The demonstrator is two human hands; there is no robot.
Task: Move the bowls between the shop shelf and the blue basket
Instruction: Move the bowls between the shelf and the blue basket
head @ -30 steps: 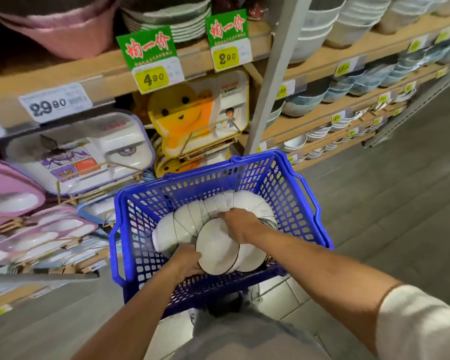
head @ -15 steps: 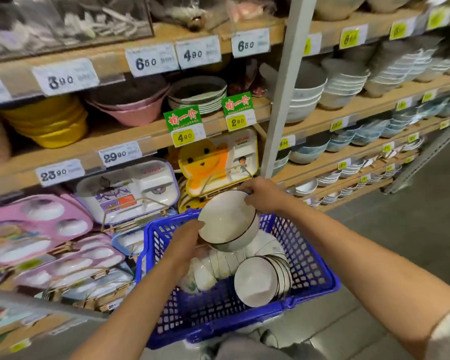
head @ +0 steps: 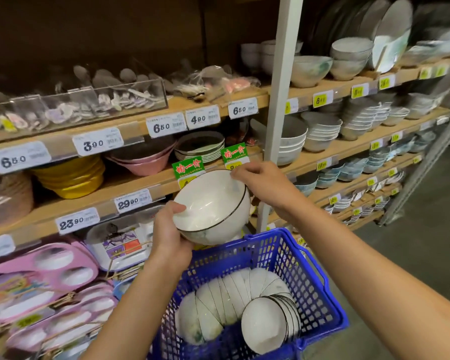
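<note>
A white bowl (head: 210,203) with a thin black rim is lifted in front of the wooden shop shelf (head: 130,188), above the blue basket (head: 312,289). My left hand (head: 170,231) grips its lower left side, thumb over the rim. My right hand (head: 260,180) pinches the rim at the upper right. Several more white bowls (head: 234,294) lie nested on their sides in the basket, with a second short stack (head: 268,323) at the front.
The shelves hold yellow bowls (head: 73,175), pink bowls (head: 143,157), stacked plates (head: 200,148) and many grey bowls (head: 320,131) to the right of a white upright post (head: 281,113). Pink divided trays (head: 37,274) stand at lower left. Grey floor lies on the right.
Both hands have raised one bowl out of the basket, from among the stacks up to shelf height. The view has tilted upward, showing more shelves.
</note>
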